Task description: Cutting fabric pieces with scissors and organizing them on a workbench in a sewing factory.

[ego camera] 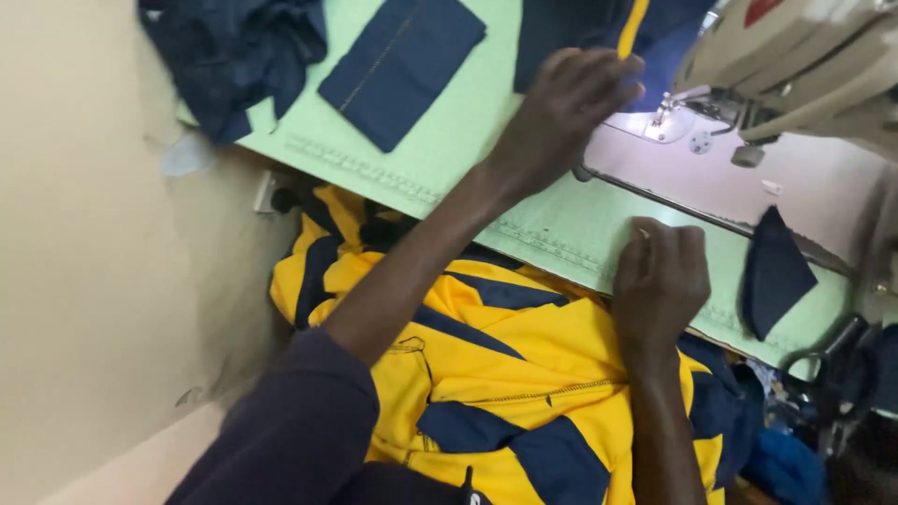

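1. The navy fabric with a yellow stripe (599,28) lies on the pale green tabletop (468,122) at the far edge, just left of the sewing machine (795,65).
2. The left hand (561,117) rests flat on that fabric, fingers stretched toward the stripe; whether its grip closes on the cloth cannot be told.
3. The right hand (659,281) sits curled at the near tabletop edge, fingers drawn in narrow; what they pinch is hidden.
4. A yellow and navy garment (505,374) is bunched in the lap below.
5. A small navy piece (774,271) lies right of the right hand.
6. A navy rectangular panel (402,65) and a crumpled navy heap (234,56) lie farther left.
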